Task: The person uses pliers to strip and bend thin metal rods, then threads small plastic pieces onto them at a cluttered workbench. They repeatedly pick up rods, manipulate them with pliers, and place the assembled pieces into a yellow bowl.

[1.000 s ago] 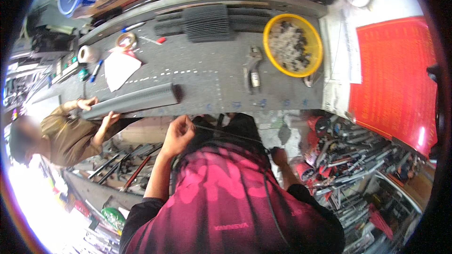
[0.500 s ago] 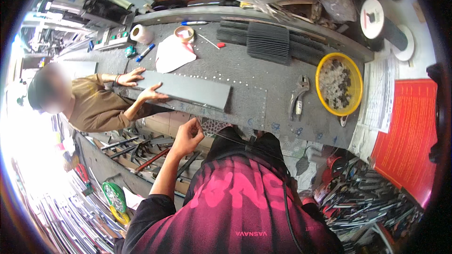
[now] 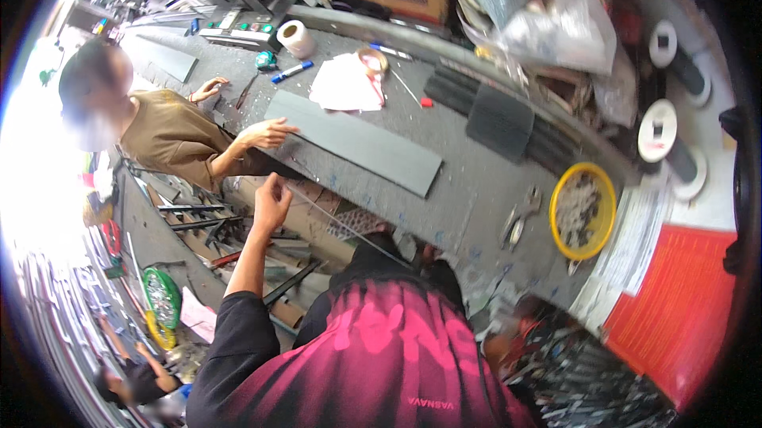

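Note:
My left hand [image 3: 272, 204] is closed, fingertips pinched together, in front of the workbench's near edge. From it a thin pale strip [image 3: 341, 224] slants down to the right toward my dark trousers. Of my right hand only a small skin-coloured patch [image 3: 429, 255] seems to show beside the dark cloth; its fingers are not readable. A long flat grey panel [image 3: 357, 144] lies on the workbench [image 3: 468, 198] beyond my left hand. A co-worker at the left has one hand [image 3: 268, 133] at the panel's near edge and the other hand [image 3: 209, 89] apart from it.
White paper [image 3: 341, 82], a tape roll, a blue marker [image 3: 292, 72] and a white roll [image 3: 294, 38] lie farther back. Dark ribbed pieces [image 3: 500, 122], pliers [image 3: 520, 217] and a yellow basket [image 3: 583, 210] of scraps sit to the right. Offcuts [image 3: 571, 372] are heaped below the bench.
The view has turned, shifting the bench. My left hand has moved left, and more of the thin strip shows. The co-worker's farther hand has come off the grey panel.

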Tool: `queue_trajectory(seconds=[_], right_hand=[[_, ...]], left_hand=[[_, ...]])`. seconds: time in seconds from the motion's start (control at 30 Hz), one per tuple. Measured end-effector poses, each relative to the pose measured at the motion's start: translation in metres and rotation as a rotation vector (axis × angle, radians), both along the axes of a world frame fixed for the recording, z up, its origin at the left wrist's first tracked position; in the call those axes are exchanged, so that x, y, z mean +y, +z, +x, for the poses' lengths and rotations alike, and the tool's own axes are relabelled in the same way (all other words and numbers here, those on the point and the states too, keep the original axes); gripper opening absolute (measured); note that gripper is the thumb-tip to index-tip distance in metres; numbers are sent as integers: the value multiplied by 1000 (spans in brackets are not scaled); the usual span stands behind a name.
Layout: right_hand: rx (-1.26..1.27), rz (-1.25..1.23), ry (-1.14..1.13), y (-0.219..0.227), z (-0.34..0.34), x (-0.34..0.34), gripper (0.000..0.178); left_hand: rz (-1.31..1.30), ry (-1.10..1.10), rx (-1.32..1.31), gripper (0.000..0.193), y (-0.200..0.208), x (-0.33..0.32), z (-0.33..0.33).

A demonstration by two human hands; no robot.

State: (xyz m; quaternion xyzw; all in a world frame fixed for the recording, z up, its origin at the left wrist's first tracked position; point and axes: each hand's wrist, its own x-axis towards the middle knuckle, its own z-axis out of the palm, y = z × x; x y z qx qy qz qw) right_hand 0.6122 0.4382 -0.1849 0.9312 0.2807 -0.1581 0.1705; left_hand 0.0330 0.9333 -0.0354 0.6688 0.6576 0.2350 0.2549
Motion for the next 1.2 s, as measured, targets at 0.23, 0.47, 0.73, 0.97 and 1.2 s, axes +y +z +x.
queue_trajectory(seconds=[0.23, 0.47, 0.73, 0.97, 1.2], right_hand=[[118, 63, -135, -35, -8, -51, 38], [197, 229, -238, -71, 12, -82, 40], [229, 280, -305, -41, -11, -67, 31], [719, 466, -883, 13, -37, -48, 37], [1251, 1185, -1569, 54, 24, -47, 45]], left_hand=[[61, 22, -35, 16, -17, -1, -9], [199, 203, 167, 13, -52, 60, -87], [131, 203, 208, 14, -82, 103, -128], [119, 297, 237, 12, -91, 109, -136], [97, 221, 329, 11, -90, 128, -150]])
